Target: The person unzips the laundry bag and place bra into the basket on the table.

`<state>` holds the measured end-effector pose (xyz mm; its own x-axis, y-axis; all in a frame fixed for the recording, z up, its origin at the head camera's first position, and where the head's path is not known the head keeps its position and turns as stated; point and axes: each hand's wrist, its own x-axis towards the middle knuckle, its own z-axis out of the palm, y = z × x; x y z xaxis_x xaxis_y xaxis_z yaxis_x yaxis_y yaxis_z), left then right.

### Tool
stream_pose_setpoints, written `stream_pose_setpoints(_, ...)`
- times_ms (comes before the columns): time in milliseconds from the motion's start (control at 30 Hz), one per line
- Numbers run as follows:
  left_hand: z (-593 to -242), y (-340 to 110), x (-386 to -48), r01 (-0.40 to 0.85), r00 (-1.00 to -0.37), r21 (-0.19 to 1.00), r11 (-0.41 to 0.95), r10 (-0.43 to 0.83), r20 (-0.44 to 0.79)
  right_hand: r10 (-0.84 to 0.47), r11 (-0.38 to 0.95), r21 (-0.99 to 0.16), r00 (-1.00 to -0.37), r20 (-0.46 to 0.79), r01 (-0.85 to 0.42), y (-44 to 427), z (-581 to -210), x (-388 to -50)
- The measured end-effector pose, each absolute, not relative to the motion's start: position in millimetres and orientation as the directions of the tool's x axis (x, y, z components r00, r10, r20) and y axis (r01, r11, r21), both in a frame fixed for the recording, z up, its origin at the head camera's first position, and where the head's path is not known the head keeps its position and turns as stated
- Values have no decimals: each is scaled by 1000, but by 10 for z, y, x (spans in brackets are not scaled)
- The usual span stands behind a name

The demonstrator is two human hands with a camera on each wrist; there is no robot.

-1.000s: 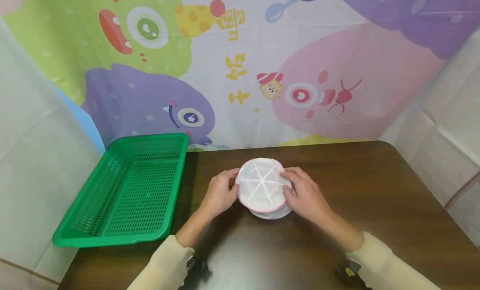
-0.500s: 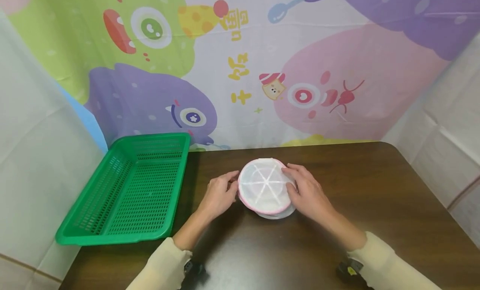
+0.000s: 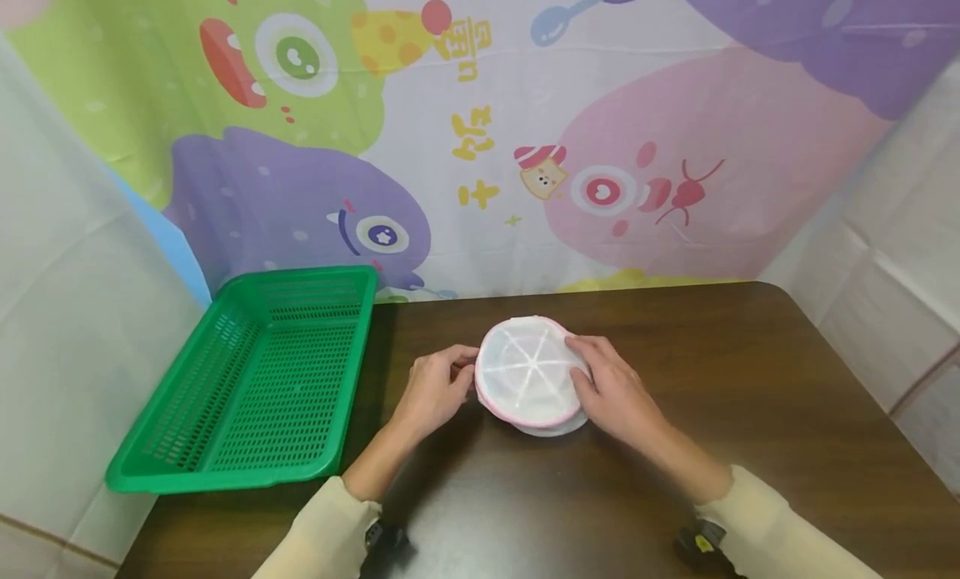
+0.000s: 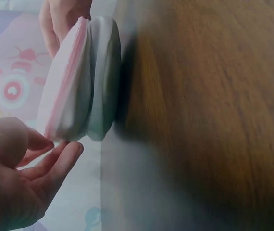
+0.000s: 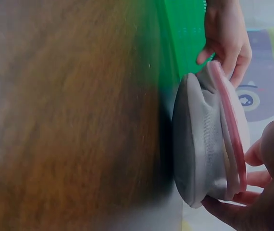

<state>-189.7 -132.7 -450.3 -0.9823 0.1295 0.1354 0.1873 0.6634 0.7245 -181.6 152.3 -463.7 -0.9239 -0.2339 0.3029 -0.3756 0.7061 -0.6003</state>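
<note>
A round white mesh laundry bag (image 3: 531,375) with a pink zip edge and pale strips crossing its top sits on the brown table. My left hand (image 3: 433,394) pinches the bag's pink edge at its left side; in the left wrist view, that hand (image 4: 21,173) has thumb and fingertips at the edge. My right hand (image 3: 618,391) holds the bag's right side, fingers on the top rim. Side on, in the right wrist view, the bag (image 5: 209,139) shows a soft, creased wall between its pink edge and its grey-white base. What lies inside is hidden.
A green plastic basket (image 3: 352,379) with slotted walls stands on the left of the table (image 3: 720,379). Behind the table hangs a curtain (image 3: 480,254) printed with cartoon monsters. White tiled walls close in both sides.
The bag has shifted slightly to the right, together with my right hand. My left fingertips have moved a little along its left edge. The basket has stayed in place.
</note>
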Motion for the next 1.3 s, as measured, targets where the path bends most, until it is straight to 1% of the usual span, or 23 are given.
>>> stream_pose_setpoints(100, -4517, -1325, -1886, 226, -974, 696, 682, 151, 168, -246, 705, -593, -918, 310, -389, 1532, -4663, -1856)
stream_pose_setpoints(200, -4523, -1323, -1880, 239, -971, 684, 689, 160, 177, -255, 703, -588, -913, 318, -401, 1539, -4667, -1879)
stream_pose_setpoints(367, -4508, -1347, -1868, 243, -969, 695, 677, 136, 206, -254, 700, -590, -912, 322, -403, 1563, -4636, -1882)
stream_pose_setpoints(500, -4469, -1388, -1834, 283, -956, 696, 660, 135, 261, -273, 688, -586, -901, 338, -428, 1604, -4579, -1874)
stream_pose_setpoints(600, -4444, -1417, -1813, 340, -936, 651, 679, 181, 300, -346, 674, -542, -863, 369, -502, 1644, -4532, -1876)
stream_pose_setpoints(700, -4432, -1439, -1801, 395, -915, 587, 706, 247, 319, -456, 648, -472, -801, 388, -598, 1684, -4502, -1884)
stream_pose_setpoints(767, -4427, -1451, -1793, 415, -908, 564, 714, 281, 312, -526, 623, -439, -762, 377, -647, 1707, -4494, -1884)
stream_pose_setpoints(867, -4428, -1462, -1786, 414, -910, 557, 720, 305, 282, -595, 594, -436, -734, 326, -676, 1740, -4488, -1872)
stream_pose_setpoints(933, -4441, -1469, -1790, 406, -914, 560, 722, 314, 258, -625, 577, -447, -722, 297, -684, 1755, -4489, -1862)
stream_pose_setpoints(1033, -4456, -1471, -1801, 390, -920, 569, 724, 320, 224, -662, 555, -434, -693, 286, -710, 1761, -4500, -1856)
stream_pose_setpoints(1167, -4464, -1464, -1812, 380, -924, 571, 728, 329, 195, -697, 531, -378, -645, 313, -758, 1748, -4521, -1857)
stream_pose_setpoints(1300, -4473, -1451, -1817, 373, -924, 581, 724, 345, 164, -704, 519, -341, -618, 349, -784, 1727, -4533, -1860)
